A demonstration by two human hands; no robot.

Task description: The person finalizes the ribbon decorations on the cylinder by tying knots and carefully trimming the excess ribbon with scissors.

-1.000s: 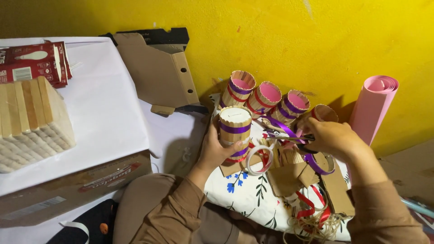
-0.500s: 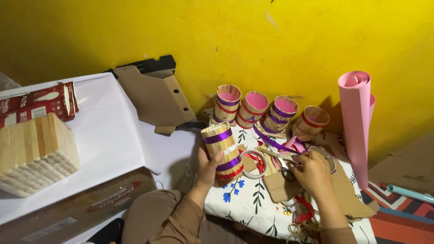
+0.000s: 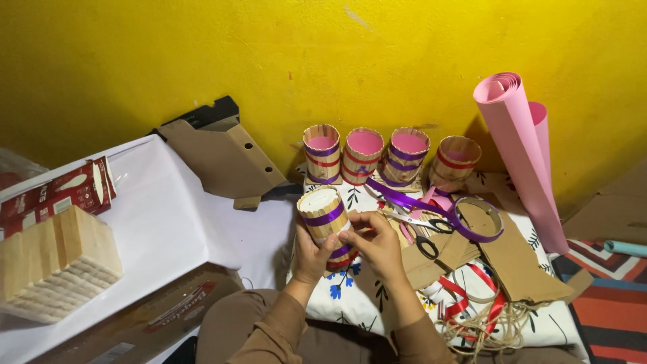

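Both hands wrap a small stick-walled cup (image 3: 325, 222) banded in purple, held tilted over the flowered cloth (image 3: 350, 296). The left hand (image 3: 311, 255) cradles it from beneath, fingers curled shut; the right hand (image 3: 376, 243) pinches its side, hiding the cup's lower bands. Scissors (image 3: 421, 229) lie just beside, half under purple ribbon (image 3: 431, 205).

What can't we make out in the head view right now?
- Lower side of the stick cup: covered by the left hand and right hand.
- Stack of wooden sticks: cut off by the left edge.
- Twine and red ribbon: tangled, ends run toward the bottom edge.
- Blue roll: cut off by the right edge.
- Scissors: blades partly lost under purple ribbon.
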